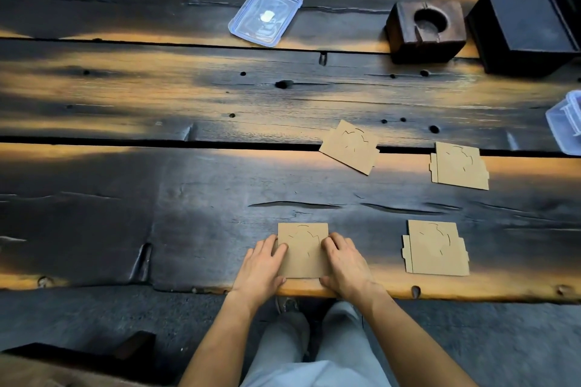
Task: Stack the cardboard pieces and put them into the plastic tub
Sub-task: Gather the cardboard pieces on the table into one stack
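Note:
A brown cardboard piece (303, 248) lies flat near the table's front edge. My left hand (262, 264) grips its left edge and my right hand (344, 261) its right edge, fingers curled over it. Three more cardboard pieces lie loose: one to the right (435, 248), one further back at the right (459, 166), one tilted across a plank gap (349, 146). The clear plastic tub (564, 122) shows only partly at the right edge. Its blue-rimmed lid (265, 14) rests far back at the centre.
The dark wooden plank table (157, 198) has gaps, knots and holes. A dark wooden block with a round hole (426, 30) and a black square box (525, 31) stand at the back right. My legs show below the table edge.

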Tool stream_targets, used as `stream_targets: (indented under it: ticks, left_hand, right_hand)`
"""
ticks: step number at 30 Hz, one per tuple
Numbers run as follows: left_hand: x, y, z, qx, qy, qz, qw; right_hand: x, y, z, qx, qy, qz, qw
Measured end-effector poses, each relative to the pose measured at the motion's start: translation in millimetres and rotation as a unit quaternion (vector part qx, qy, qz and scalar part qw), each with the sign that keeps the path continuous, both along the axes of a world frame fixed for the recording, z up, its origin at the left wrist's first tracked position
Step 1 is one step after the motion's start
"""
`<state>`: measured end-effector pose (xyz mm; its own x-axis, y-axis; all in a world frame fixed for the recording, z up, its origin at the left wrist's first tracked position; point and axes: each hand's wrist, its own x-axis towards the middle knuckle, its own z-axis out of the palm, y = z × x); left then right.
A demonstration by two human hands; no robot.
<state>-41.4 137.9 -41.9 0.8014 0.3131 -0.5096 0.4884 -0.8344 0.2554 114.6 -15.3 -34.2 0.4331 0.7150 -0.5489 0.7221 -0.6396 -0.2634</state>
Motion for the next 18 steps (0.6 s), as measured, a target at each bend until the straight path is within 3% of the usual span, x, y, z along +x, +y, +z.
stream_targets:
  ticks: [8, 13, 18]
  left_hand:
    - [1, -2, -2, 0.023, 0.011, -0.008, 1.0]
    - [15, -18, 5, 0.09, 0.012, -0.015, 0.996]
    - [58, -49, 7, 0.069, -0.001, -0.036, 0.997]
  right_hand:
    - [0, -3, -2, -0.007, -0.002, -0.003, 1.0]
    - [10, -17, 4, 0.012, 0.051, -0.037, 0.998]
    - [48, -49, 12, 0.003, 0.035, -0.042, 0.998]
